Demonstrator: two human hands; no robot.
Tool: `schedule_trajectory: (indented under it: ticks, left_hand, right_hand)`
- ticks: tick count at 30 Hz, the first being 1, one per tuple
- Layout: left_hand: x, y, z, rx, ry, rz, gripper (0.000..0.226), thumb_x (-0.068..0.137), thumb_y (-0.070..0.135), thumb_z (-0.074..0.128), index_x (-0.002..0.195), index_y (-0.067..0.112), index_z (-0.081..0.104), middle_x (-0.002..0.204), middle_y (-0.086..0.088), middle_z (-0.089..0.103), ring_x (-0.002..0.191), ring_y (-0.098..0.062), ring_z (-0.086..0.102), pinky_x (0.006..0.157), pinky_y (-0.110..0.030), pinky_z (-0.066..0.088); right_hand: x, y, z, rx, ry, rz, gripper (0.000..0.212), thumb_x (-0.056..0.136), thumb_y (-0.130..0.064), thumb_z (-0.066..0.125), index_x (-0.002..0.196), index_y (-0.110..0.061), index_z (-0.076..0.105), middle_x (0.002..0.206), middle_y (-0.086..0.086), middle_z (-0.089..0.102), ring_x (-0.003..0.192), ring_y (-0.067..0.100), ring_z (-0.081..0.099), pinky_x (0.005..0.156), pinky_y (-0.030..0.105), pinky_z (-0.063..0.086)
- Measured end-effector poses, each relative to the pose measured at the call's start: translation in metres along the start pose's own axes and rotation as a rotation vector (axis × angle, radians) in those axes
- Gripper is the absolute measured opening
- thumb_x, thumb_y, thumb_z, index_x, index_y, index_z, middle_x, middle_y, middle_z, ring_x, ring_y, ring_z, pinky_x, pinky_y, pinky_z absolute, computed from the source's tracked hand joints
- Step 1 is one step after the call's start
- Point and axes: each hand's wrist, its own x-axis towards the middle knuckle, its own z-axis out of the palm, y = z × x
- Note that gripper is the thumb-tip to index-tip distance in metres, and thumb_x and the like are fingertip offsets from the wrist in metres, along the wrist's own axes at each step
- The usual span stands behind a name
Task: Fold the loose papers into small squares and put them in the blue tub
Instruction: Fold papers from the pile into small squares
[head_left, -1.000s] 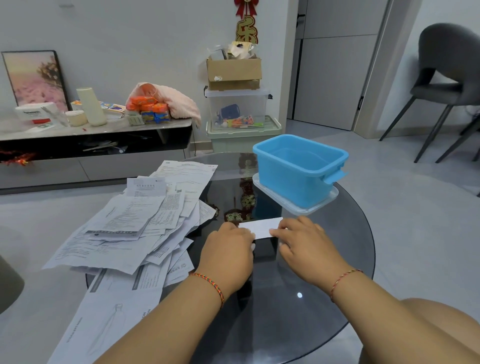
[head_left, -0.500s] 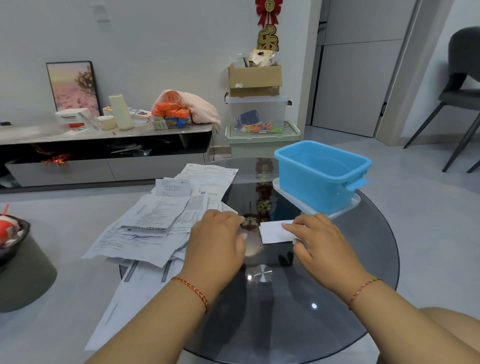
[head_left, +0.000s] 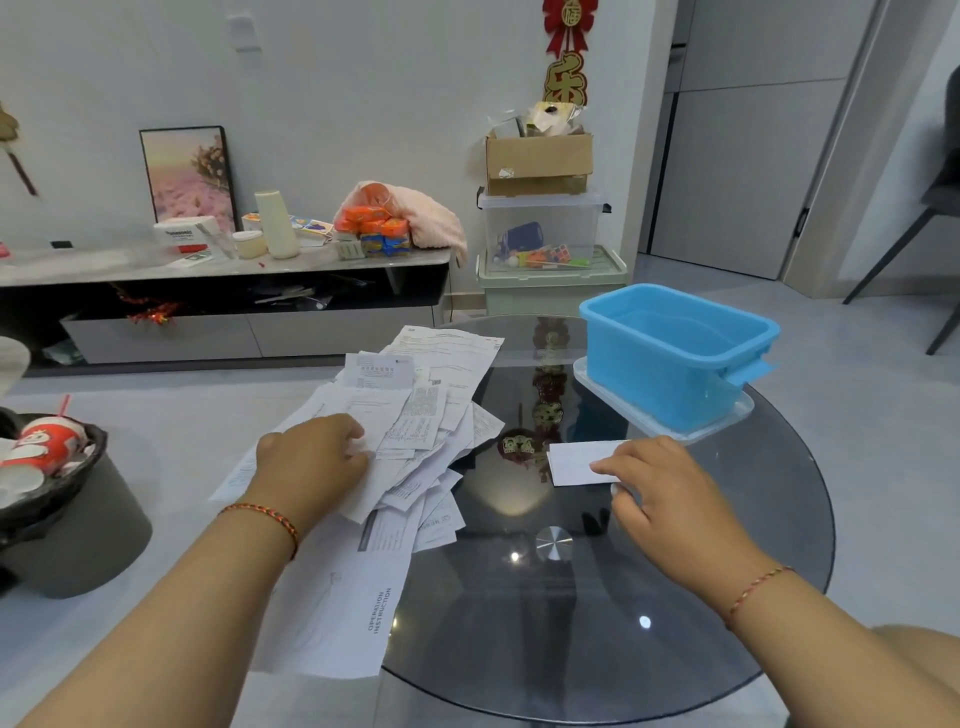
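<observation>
At the lower left of the frame the left hand (head_left: 311, 462) lies palm-down on the heap of loose papers (head_left: 410, 431), fingers loosely bent onto the top sheets, whether they pinch one I cannot tell; at the lower right the right hand (head_left: 670, 499) rests with nearly straight fingers on the right edge of a folded white paper (head_left: 576, 462), which lies flat on the round glass table (head_left: 519, 597) at mid-frame; just beyond it, right of centre, the blue tub (head_left: 670, 358) stands on a clear lid (head_left: 670, 421), apart from the folded piece; at the left edge a dark bin (head_left: 67, 519) holds cups; farther back a low cabinet (head_left: 234, 291) and stacked storage boxes (head_left: 540, 228) line the wall
</observation>
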Motion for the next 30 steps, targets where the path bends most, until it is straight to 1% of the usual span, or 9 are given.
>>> schedule_trajectory:
  ticks: [4, 7, 10, 13, 18, 21, 24, 26, 30]
  left_hand:
    - [0.003, -0.002, 0.003, -0.015, 0.106, 0.024, 0.031, 0.09, 0.034, 0.053, 0.12, 0.03, 0.057, 0.122, 0.009, 0.061, 0.119, -0.018, 0.05, 0.095, -0.035, 0.028]
    - [0.009, -0.004, 0.002, -0.011, 0.006, 0.026, 0.041, 0.086, 0.038, 0.058, 0.126, 0.031, 0.052, 0.128, 0.01, 0.056, 0.123, -0.016, 0.046, 0.097, -0.035, 0.026]
    - [0.013, -0.005, 0.004, 0.025, -0.075, 0.078, 0.023, 0.089, 0.038, 0.053, 0.111, 0.033, 0.057, 0.112, 0.012, 0.062, 0.106, -0.015, 0.054, 0.094, -0.033, 0.027]
    - [0.014, -0.004, 0.005, 0.033, -0.032, 0.14, 0.017, 0.093, 0.027, 0.047, 0.092, 0.028, 0.063, 0.088, 0.01, 0.063, 0.083, -0.016, 0.052, 0.081, -0.03, 0.029]
    - [-0.001, 0.005, -0.011, -0.064, 0.4, 0.223, 0.012, 0.086, 0.015, 0.061, 0.076, 0.016, 0.068, 0.065, -0.001, 0.067, 0.062, -0.029, 0.061, 0.071, -0.033, 0.044]
    - [-0.032, 0.039, -0.031, -0.068, 0.531, 0.372, 0.018, 0.082, 0.022, 0.058, 0.066, 0.017, 0.065, 0.056, 0.0, 0.063, 0.054, -0.029, 0.058, 0.064, -0.037, 0.047]
    - [-0.075, 0.078, -0.037, -0.001, 0.503, 0.577, 0.011, 0.07, 0.021, 0.058, 0.059, 0.019, 0.059, 0.05, 0.001, 0.054, 0.047, -0.029, 0.05, 0.059, -0.036, 0.043]
    - [-0.101, 0.096, -0.028, -0.009, 0.445, 0.703, 0.012, 0.06, 0.015, 0.064, 0.058, 0.021, 0.054, 0.051, 0.002, 0.05, 0.048, -0.026, 0.048, 0.06, -0.034, 0.035]
    - [-0.129, 0.109, -0.005, -0.2, 0.245, 0.817, 0.009, 0.071, 0.024, 0.054, 0.074, 0.025, 0.062, 0.06, 0.009, 0.056, 0.056, -0.018, 0.053, 0.067, -0.031, 0.033]
  right_hand:
    - [-0.001, -0.003, -0.002, 0.001, -0.023, 0.009, 0.026, 0.085, -0.008, 0.059, 0.107, -0.017, 0.07, 0.1, -0.005, 0.062, 0.099, 0.015, 0.05, 0.082, 0.021, 0.035]
    - [-0.001, -0.004, -0.004, 0.006, -0.032, 0.001, 0.026, 0.086, -0.01, 0.058, 0.108, -0.018, 0.069, 0.101, -0.005, 0.061, 0.101, 0.014, 0.049, 0.083, 0.019, 0.033]
    - [0.0, -0.005, -0.006, 0.008, -0.064, 0.009, 0.028, 0.09, -0.014, 0.053, 0.114, -0.02, 0.066, 0.107, -0.008, 0.059, 0.106, 0.009, 0.044, 0.086, 0.016, 0.03]
    - [-0.001, -0.005, -0.006, 0.013, -0.064, 0.011, 0.028, 0.09, -0.014, 0.054, 0.114, -0.019, 0.067, 0.107, -0.007, 0.059, 0.106, 0.01, 0.045, 0.087, 0.016, 0.031]
    - [-0.002, -0.008, -0.009, 0.026, -0.032, -0.009, 0.026, 0.086, -0.011, 0.06, 0.109, -0.019, 0.069, 0.101, -0.007, 0.062, 0.099, 0.012, 0.049, 0.086, 0.023, 0.042]
    - [-0.005, -0.016, -0.014, 0.111, 0.046, -0.043, 0.038, 0.082, -0.015, 0.067, 0.118, -0.027, 0.062, 0.101, -0.019, 0.055, 0.096, 0.001, 0.045, 0.084, 0.022, 0.046]
    - [-0.014, -0.031, -0.025, 0.286, 0.062, -0.058, 0.067, 0.075, -0.032, 0.074, 0.132, -0.042, 0.04, 0.112, -0.029, 0.044, 0.102, -0.004, 0.044, 0.081, 0.005, 0.037]
    - [-0.02, -0.038, -0.026, 0.325, 0.044, -0.103, 0.072, 0.069, -0.044, 0.071, 0.132, -0.043, 0.036, 0.12, -0.03, 0.039, 0.106, -0.006, 0.043, 0.085, 0.002, 0.033]
    - [-0.029, -0.033, -0.019, 0.27, -0.024, -0.248, 0.027, 0.069, -0.034, 0.059, 0.096, -0.034, 0.061, 0.102, -0.022, 0.055, 0.094, -0.004, 0.052, 0.079, 0.01, 0.041]
